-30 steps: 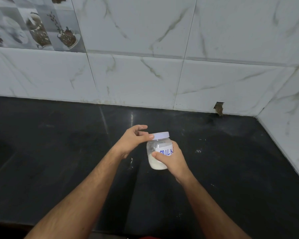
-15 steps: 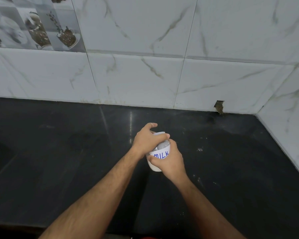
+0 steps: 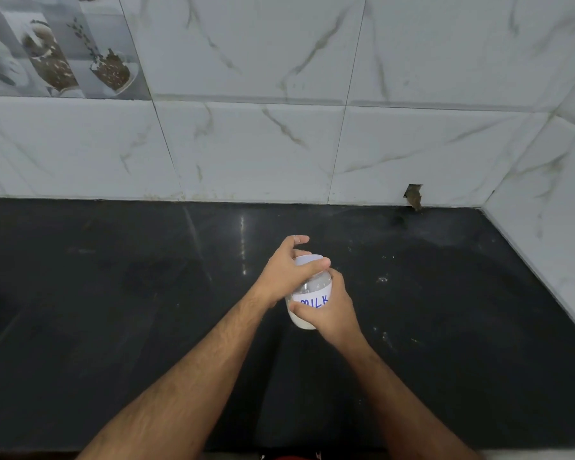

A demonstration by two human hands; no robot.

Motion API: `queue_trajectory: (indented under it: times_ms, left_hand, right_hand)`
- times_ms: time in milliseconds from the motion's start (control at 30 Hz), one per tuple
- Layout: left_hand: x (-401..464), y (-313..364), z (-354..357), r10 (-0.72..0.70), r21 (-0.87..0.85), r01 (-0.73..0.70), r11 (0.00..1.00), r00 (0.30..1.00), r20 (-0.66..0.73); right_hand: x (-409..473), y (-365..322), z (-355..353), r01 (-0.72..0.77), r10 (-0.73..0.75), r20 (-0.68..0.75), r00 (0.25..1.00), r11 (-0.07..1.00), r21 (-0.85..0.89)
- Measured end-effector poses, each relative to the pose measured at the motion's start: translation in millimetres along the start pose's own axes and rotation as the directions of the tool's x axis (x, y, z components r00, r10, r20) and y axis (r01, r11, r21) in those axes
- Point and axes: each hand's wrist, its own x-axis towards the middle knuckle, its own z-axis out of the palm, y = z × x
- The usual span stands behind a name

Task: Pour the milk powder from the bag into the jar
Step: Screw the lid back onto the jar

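A small clear jar (image 3: pixel 312 293) with a white label reading "MILK" in blue stands on the black counter (image 3: pixel 113 310); white powder fills its lower part. My right hand (image 3: pixel 332 310) wraps around the jar's body from the right. My left hand (image 3: pixel 287 270) lies over the white lid (image 3: pixel 307 260), thumb and fingers gripping its rim. No milk powder bag is in view.
White marble-look wall tiles (image 3: pixel 263 144) run along the back and the right side, meeting in a corner at right. A chipped hole (image 3: pixel 414 195) sits at the base of the back wall. A few white specks (image 3: pixel 382 279) dot the counter right of the jar.
My left hand has come down from beside the lid onto it and closed around it. The jar, held by my right hand, has tilted slightly toward me.
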Motion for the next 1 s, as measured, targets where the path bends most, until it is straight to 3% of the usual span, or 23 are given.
queue_trajectory:
  times_ms: [100,200,300,433,633,800,1000]
  left_hand:
    - [1.4,-10.3,4.8,-0.063,-0.177,0.06,0.982,0.998,-0.012]
    - [-4.0,-26.8,12.7,-0.175,-0.249,0.158,0.955,0.983,-0.046]
    - [-5.9,-44.7,24.1,-0.254,-0.223,0.248,0.943,0.967,-0.002]
    - [5.8,-52.2,34.3,-0.268,-0.227,0.255,0.94,0.963,-0.027]
    - [28.7,-42.4,40.9,-0.254,-0.25,0.235,0.939,0.966,-0.044]
    - [55.9,-24.0,48.4,-0.227,-0.246,0.204,0.948,0.971,-0.07]
    - [92.1,-7.2,54.3,-0.279,-0.147,0.266,0.953,0.958,-0.074]
  right_hand:
    - [-0.7,14.6,-4.8,0.011,-0.01,-0.063,0.998,1.0,0.022]
    - [5.4,27.5,-13.5,-0.017,0.019,-0.106,0.994,1.0,0.018]
    - [16.3,38.8,-25.1,-0.061,0.067,-0.077,0.995,0.996,0.069]
    - [29.7,48.1,-46.9,-0.111,0.099,0.085,0.991,0.984,0.142]
    - [69.2,44.2,-85.6,-0.105,0.083,0.256,0.963,0.992,0.073]
    - [115.3,39.7,-103.2,-0.051,0.042,0.301,0.953,0.998,0.022]
    - [160.0,40.8,-110.6,0.008,0.006,0.245,0.969,0.998,-0.057]
